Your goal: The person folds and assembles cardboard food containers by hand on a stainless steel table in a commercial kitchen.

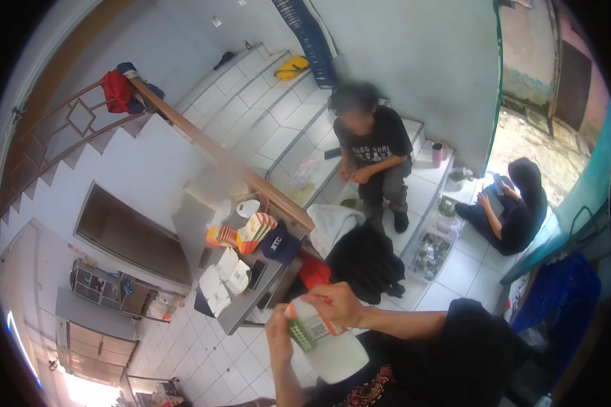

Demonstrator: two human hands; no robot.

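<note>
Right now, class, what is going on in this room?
The person wearing the camera holds a white plastic bottle with an orange and green label in both hands: the right hand on its top, the left hand at its side. Nearby, a grey table carries orange and white cartons and a dark blue cap. Two other people sit by the white tiled stairs.
</note>
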